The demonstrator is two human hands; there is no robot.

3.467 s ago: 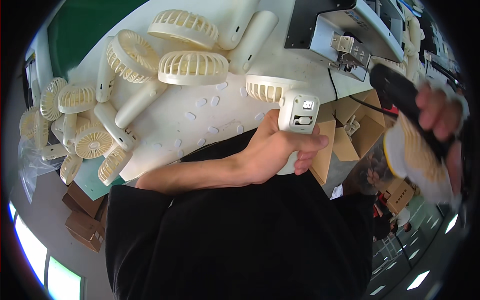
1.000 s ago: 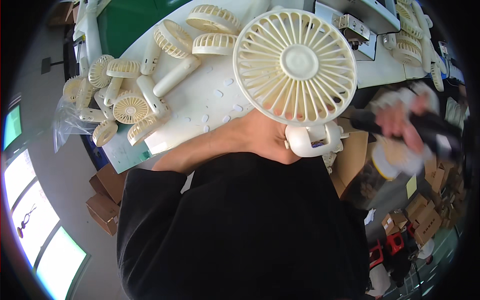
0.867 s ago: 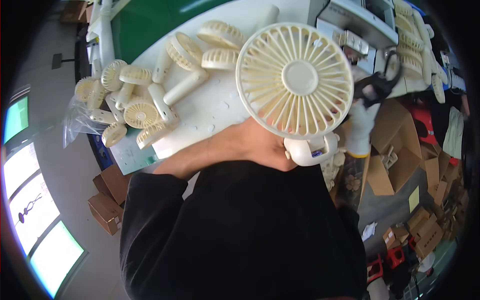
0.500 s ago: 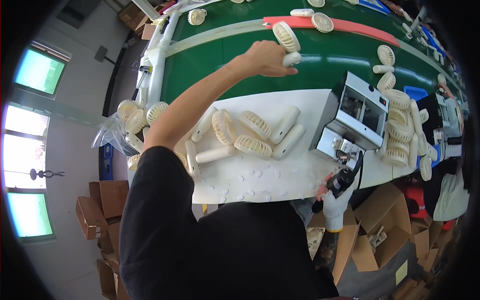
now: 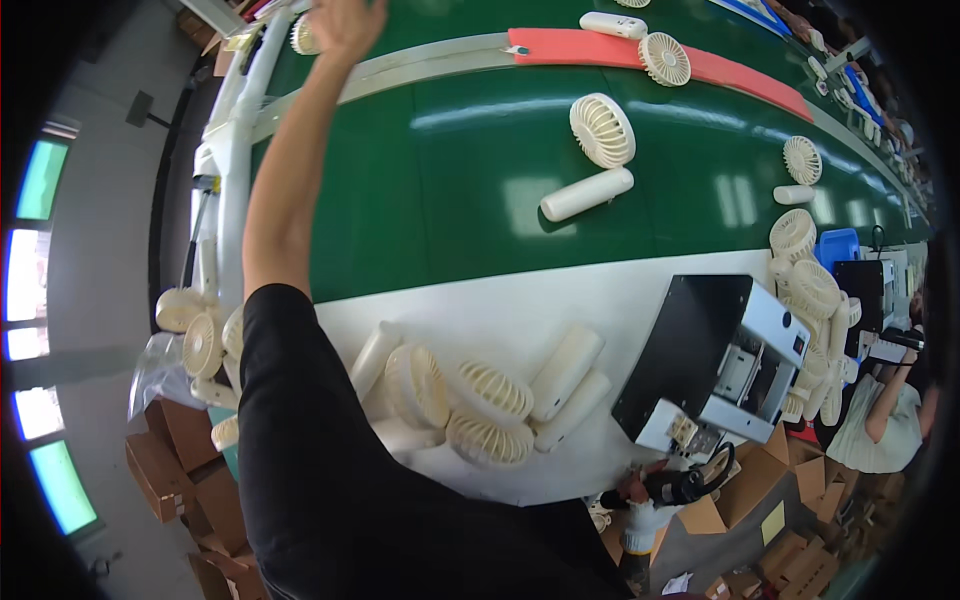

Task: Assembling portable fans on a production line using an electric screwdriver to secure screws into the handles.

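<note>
My left arm is stretched to the far left over the green conveyor. My bare left hand (image 5: 345, 25) is at the top edge, its thumb held apart and the other fingers partly cut off. Right beside it is a cream fan head (image 5: 304, 36); contact is unclear. A handheld fan lies on the belt, its round caged head (image 5: 603, 131) next to its white handle (image 5: 586, 195). Low on the right, my gloved right hand (image 5: 640, 515) is closed around a black electric screwdriver (image 5: 674, 488) beside the bench machine.
Several cream fans (image 5: 490, 392) lie on the white worktop (image 5: 470, 300). The black and silver machine (image 5: 715, 360) stands at its right, with piled fans (image 5: 812, 290) beyond. A red strip (image 5: 560, 46) runs along the belt. Cardboard boxes (image 5: 185, 440) are at left; a co-worker (image 5: 890, 420) sits at right.
My left hand has let go of the fan on the belt and swung far left toward another fan. The head view has shifted. My right hand still holds the screwdriver.
</note>
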